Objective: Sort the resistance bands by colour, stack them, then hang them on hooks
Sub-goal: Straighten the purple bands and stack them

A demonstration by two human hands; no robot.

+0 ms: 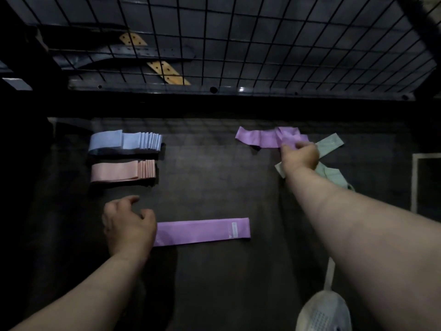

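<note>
A stack of blue bands (124, 140) lies at the far left, with a stack of pink bands (123, 173) just in front of it. One purple band (202, 231) lies flat near the middle; my left hand (128, 225) rests on its left end with fingers loosely curled. At the far right my right hand (300, 156) pinches a crumpled purple band (267, 137). Pale green bands (330, 145) lie loose under and beside that hand.
The bands lie on a dark work surface (214, 182). A black wire grid panel (238, 44) stands behind it. A white-framed opening (424, 182) is at the right edge, and a white mesh object with a handle (324, 311) sits at the bottom right.
</note>
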